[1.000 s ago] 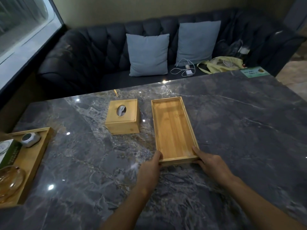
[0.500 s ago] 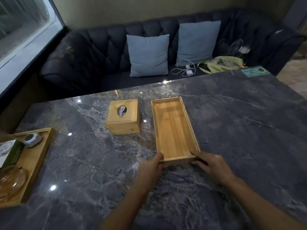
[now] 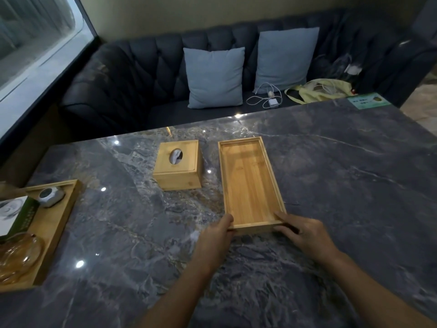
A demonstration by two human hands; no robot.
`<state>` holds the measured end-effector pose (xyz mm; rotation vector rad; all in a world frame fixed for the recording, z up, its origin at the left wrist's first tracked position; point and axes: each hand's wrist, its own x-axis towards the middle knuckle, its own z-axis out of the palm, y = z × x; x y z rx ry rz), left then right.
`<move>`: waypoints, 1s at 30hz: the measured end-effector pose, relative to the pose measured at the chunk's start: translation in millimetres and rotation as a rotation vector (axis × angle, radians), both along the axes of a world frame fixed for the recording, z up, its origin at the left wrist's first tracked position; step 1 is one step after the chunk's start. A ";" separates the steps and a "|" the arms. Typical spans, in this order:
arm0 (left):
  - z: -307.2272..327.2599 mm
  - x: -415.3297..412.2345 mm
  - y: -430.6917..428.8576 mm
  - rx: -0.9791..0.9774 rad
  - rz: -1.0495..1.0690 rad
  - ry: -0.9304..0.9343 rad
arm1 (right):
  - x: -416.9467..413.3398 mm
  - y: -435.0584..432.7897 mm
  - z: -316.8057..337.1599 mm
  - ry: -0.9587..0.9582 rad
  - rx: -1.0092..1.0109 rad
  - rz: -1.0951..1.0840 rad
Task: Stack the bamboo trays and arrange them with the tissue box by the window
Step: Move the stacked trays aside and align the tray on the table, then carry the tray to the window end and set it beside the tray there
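A long empty bamboo tray (image 3: 248,183) lies lengthwise in the middle of the dark marble table (image 3: 343,185). My left hand (image 3: 216,237) grips its near left corner and my right hand (image 3: 305,233) grips its near right corner, thumb over the rim. A square bamboo tissue box (image 3: 178,165) with an oval hole on top stands just left of the tray, apart from it. A second bamboo tray (image 3: 56,223) sits at the table's left edge, on the window side.
The left tray holds a small round grey device (image 3: 50,196), a green and white box (image 3: 16,215) and an amber glass dish (image 3: 17,254). A dark sofa with two blue cushions (image 3: 214,76) runs behind the table. The window (image 3: 35,36) is at upper left.
Both hands have stayed on the near end of the long tray, which has barely moved. The right hand's fingers have shifted slightly along the near right corner.
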<state>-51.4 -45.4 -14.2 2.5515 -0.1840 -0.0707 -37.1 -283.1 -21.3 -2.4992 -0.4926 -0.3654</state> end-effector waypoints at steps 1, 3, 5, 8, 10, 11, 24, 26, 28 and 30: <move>1.0 -0.1 0.0 -0.011 0.034 0.004 | 0.6 -1.7 0.1 0.072 0.009 -0.076; 3.0 1.6 1.5 -0.079 0.117 0.004 | 6.0 -6.5 -2.0 0.275 0.180 -0.193; 3.7 9.5 3.4 -0.211 0.215 0.039 | 19.2 -9.4 -3.4 0.436 0.413 -0.270; 8.6 36.1 1.7 -0.660 0.391 0.295 | 43.8 -5.8 -3.6 0.576 0.724 -0.387; 14.7 55.4 -3.4 -0.910 0.438 0.394 | 59.5 1.0 -4.3 0.702 0.888 -0.396; 16.2 63.5 -5.9 -0.948 0.432 0.411 | 67.0 5.0 -4.3 0.759 0.913 -0.386; -0.1 80.7 -28.2 -1.054 0.448 0.438 | 74.2 39.4 -0.5 0.823 0.978 -0.412; 2.5 83.8 -27.2 -1.064 0.449 0.442 | 74.8 39.3 3.1 0.824 1.024 -0.414; 12.1 85.3 -26.2 -1.060 0.418 0.420 | 76.5 38.0 10.4 0.819 1.036 -0.397; 27.5 86.8 -24.1 -1.057 0.346 0.359 | 81.4 36.5 22.9 0.795 1.023 -0.352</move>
